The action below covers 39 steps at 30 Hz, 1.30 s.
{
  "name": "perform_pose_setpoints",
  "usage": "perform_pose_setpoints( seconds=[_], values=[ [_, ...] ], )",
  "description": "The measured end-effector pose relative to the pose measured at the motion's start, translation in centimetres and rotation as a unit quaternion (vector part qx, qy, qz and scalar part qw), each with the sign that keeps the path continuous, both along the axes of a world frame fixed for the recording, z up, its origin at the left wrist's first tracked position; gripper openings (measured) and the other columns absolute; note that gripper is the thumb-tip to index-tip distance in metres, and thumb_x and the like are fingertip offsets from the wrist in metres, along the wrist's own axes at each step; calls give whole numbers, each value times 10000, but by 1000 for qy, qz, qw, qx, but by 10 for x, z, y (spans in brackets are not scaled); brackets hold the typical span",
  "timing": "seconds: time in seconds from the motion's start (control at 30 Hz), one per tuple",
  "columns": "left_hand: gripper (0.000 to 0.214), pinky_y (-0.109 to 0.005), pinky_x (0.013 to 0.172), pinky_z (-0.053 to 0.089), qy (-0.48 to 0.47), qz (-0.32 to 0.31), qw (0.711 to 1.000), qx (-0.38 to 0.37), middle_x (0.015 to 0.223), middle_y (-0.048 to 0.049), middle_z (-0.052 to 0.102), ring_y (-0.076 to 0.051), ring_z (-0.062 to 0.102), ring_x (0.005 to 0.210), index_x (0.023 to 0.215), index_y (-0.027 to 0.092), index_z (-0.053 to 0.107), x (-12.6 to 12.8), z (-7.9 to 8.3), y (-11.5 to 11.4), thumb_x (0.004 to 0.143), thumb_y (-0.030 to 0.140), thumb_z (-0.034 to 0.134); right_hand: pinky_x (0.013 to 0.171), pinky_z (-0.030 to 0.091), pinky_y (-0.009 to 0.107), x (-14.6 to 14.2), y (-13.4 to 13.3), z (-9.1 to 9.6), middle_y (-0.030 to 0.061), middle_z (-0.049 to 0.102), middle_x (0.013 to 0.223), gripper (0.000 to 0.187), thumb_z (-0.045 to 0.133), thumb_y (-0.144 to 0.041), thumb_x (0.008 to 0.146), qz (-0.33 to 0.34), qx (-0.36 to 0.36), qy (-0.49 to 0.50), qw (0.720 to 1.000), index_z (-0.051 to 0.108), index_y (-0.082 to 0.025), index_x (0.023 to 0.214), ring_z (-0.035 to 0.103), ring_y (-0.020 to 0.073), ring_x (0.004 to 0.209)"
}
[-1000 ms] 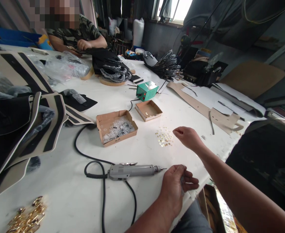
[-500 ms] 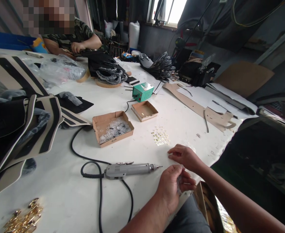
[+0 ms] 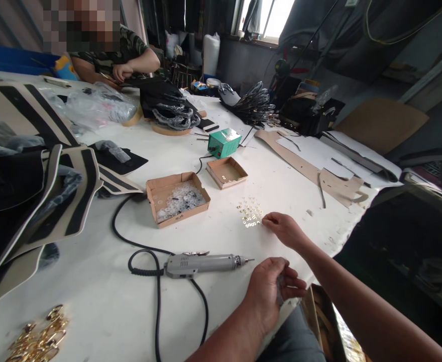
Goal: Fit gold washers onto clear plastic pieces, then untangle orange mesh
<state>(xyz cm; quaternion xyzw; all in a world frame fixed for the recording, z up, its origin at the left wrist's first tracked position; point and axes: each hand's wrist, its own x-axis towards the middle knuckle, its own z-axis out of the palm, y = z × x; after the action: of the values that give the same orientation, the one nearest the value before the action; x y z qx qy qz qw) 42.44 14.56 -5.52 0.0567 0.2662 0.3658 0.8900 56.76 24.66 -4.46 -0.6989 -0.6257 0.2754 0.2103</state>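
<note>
My left hand (image 3: 268, 289) is curled palm-up by the table's front edge, with small clear plastic pieces partly showing inside its fingers. Farther out, my right hand (image 3: 283, 229) has its fingertips pinched together at the tabletop, right beside rows of small gold washers (image 3: 250, 218). Whatever lies between those fingertips is too small to make out. A grey electric screwdriver (image 3: 204, 265) lies left of my hands, its bit pointing toward them.
Clear plastic washers fill part of a cardboard tray (image 3: 158, 193); a smaller tray (image 3: 226, 181) holds a few gold pieces. Behind stands a green power box (image 3: 224, 143). Black cable (image 3: 156, 311) loops across the table. Gold clasps (image 3: 40, 334) lie front left. A co-worker (image 3: 130, 63) sits opposite.
My right hand has moved forward and left to the edge of the gold washers, and its fingers have closed together. My left hand stays almost in place.
</note>
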Motion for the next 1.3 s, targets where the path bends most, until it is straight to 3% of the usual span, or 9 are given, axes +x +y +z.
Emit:
perform_pose_setpoints(
  seconds=[0.37,0.7,0.87,1.07,1.17,1.3],
  values=[
    [186,-302,583,556,2,2,1000,-8,738,-69,621,-200,665,619,873,91,591,0,-1,2,820,267,613,630,398,297,-7,15,-10,3,691,752,207,609,-384,836,-20,3,-36,999,719,-209,820,580,179,699],
    [154,-285,569,547,3,1,1000,-10,730,-59,614,-186,657,608,856,101,576,-1,2,2,841,254,587,619,411,276,-4,9,-12,-8,629,693,289,615,-478,870,-28,21,30,999,717,-208,869,554,166,670],
    [166,-283,574,544,-2,3,1000,-5,739,-62,621,-188,661,618,850,103,578,-1,0,2,842,264,618,664,458,276,-2,-11,14,2,637,745,382,580,-561,917,-54,23,62,996,701,-199,929,587,168,707],
    [219,-295,585,540,-3,15,1000,8,764,-61,622,-186,658,622,858,101,583,2,-5,2,834,302,666,640,421,278,12,-71,54,5,665,750,331,686,-527,875,44,-80,32,995,724,-199,867,572,167,705],
    [272,-284,578,523,0,21,1000,17,767,-53,617,-174,648,621,859,100,590,3,-6,1,819,346,698,659,432,281,16,-87,57,14,677,744,300,700,-484,865,50,-109,42,992,732,-188,839,584,175,718],
    [361,-287,584,514,-1,24,1000,20,754,-39,610,-172,640,629,857,111,586,3,-6,1,746,397,775,670,432,280,14,-86,56,18,684,766,274,687,-452,877,69,-122,65,988,736,-183,860,589,178,737]
  ],
)
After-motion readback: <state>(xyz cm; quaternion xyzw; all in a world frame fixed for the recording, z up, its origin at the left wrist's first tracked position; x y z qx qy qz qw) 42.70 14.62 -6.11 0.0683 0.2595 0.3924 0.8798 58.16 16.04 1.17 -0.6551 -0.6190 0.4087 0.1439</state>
